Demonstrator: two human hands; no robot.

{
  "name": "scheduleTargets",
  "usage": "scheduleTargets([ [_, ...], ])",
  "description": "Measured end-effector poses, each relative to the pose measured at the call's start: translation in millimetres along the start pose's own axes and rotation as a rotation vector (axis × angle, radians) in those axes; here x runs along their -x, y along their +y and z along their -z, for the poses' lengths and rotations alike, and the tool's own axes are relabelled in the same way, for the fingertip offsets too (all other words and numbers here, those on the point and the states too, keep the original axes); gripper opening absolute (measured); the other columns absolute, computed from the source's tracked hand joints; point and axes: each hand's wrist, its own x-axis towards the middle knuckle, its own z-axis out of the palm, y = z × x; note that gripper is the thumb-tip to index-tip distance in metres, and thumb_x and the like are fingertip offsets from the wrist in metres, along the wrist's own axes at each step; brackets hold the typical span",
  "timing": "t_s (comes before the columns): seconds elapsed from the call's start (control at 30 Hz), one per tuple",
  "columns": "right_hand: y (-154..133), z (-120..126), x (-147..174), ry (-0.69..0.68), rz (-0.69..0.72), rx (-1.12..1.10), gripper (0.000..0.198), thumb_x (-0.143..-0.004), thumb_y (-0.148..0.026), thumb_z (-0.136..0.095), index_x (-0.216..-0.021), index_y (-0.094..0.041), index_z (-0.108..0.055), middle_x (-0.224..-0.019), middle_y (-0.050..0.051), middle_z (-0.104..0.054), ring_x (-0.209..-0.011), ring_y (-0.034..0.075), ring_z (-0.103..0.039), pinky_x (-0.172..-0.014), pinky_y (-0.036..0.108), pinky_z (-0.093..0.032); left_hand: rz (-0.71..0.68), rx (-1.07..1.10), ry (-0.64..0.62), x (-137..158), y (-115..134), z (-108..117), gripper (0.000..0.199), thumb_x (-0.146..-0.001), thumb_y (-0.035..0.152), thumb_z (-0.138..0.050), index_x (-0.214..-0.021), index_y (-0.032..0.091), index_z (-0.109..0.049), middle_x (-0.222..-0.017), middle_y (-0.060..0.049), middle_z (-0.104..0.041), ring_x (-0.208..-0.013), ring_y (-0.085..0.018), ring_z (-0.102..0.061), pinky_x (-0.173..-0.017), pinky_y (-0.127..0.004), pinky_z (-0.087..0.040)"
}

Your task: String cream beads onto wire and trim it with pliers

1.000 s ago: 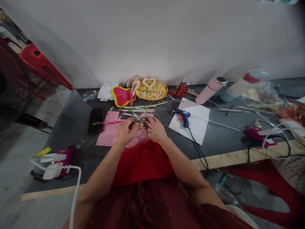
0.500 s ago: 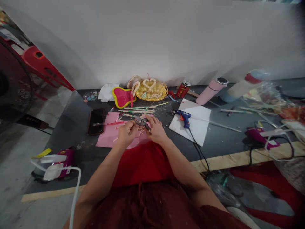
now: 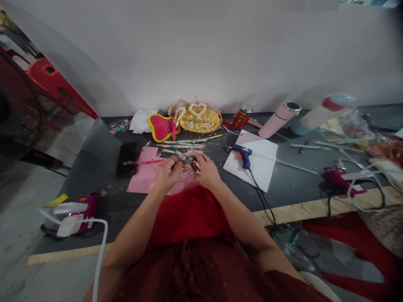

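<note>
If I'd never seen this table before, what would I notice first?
Probably the bright pink piece with a yellow border, beside the yellow woven basket near the wall. Then the blue pistol-shaped glue gun on the white sheet to the right. In the middle, the right hand holds dark metal clippers.

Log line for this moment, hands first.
right hand: holds cutters | left hand: near blades, grip unclear | below: small pieces, pink paper
</note>
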Motion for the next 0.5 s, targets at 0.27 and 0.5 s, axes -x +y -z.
scheduleTargets([
  [0.27, 0.1, -2.1, 0.2, 0.038, -0.039, 0.022, 0.057, -0.076, -0.027, -0.057, -0.132, -0.022, -0.044, -0.124, 0.011, -0.056, -0.111, 0.029, -0.051, -0.092, 0.044, -0.043, -0.002, -0.031, 0.033, -0.5, -7.4, -4.4, 0.011, -0.085, 0.024, -0.054, -0.087, 0.018, -0.063, -0.081, -0.001, -0.071, -0.069, -0.011, -0.064, -0.061, -0.020, -0.046],
  [0.5, -0.8, -0.3, 1.0, 0.028, -0.032, 0.011, 0.062, -0.079, -0.030, -0.056, -0.138, -0.022, -0.037, -0.130, 0.012, -0.051, -0.117, 0.030, -0.046, -0.093, 0.046, -0.041, 0.006, -0.084, 0.091, 1.4, -8.4, -6.0, 0.012, -0.085, 0.023, -0.054, -0.086, 0.018, -0.065, -0.081, -0.001, -0.071, -0.071, -0.012, -0.064, -0.065, -0.021, -0.047],
])
